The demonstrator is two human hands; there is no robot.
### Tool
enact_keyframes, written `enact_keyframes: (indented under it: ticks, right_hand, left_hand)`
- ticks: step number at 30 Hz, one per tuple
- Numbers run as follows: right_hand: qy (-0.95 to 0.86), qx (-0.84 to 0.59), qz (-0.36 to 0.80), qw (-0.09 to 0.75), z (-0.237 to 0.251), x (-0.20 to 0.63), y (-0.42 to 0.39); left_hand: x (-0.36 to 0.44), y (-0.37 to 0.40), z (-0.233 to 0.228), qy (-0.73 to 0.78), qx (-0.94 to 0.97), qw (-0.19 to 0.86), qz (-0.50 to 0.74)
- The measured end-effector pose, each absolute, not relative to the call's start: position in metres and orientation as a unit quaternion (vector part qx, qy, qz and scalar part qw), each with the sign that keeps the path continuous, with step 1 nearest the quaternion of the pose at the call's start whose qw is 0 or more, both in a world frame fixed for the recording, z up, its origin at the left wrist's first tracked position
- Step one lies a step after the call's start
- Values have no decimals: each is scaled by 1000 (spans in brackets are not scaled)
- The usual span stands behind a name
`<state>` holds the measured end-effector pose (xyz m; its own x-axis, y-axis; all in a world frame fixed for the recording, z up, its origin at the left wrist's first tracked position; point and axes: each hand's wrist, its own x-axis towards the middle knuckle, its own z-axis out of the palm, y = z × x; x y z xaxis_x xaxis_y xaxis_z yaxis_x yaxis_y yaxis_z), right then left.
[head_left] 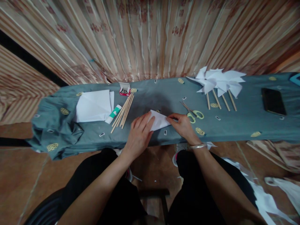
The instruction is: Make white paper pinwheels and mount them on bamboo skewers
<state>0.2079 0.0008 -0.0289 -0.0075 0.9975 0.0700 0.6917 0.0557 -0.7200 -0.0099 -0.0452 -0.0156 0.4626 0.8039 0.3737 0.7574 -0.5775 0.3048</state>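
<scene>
A white sheet of paper [159,121], folded to a triangle, lies on the cloth in front of me. My left hand [140,129] rests over its left end, fingers stretched out and pressing on it. At the paper's right tip, my right hand [181,125] is closed in a pinch on the corner. Green-handled scissors [193,114] lie with blades parted just beyond my right hand. Left of my left hand are several thin wooden sticks [124,112] and a white-and-green glue stick [113,114].
A stack of white paper [93,106] and a small open red box of metal pins [125,90] lie to the left. Several white paper pinwheels [217,79] on sticks and a black phone [273,101] are to the right. Paper scraps [264,197] litter the floor.
</scene>
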Motion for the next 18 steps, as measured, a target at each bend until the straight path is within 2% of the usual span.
enact_keyframes:
  ticks: [6,18]
  right_hand:
    - [-635,-684,221,283,-29,202,-2]
    - [-642,-695,199,256,-29,197,-1]
  left_hand:
    - [14,-62,-32,427,888,64,160]
    - [17,-54,-34,447,884,62,118]
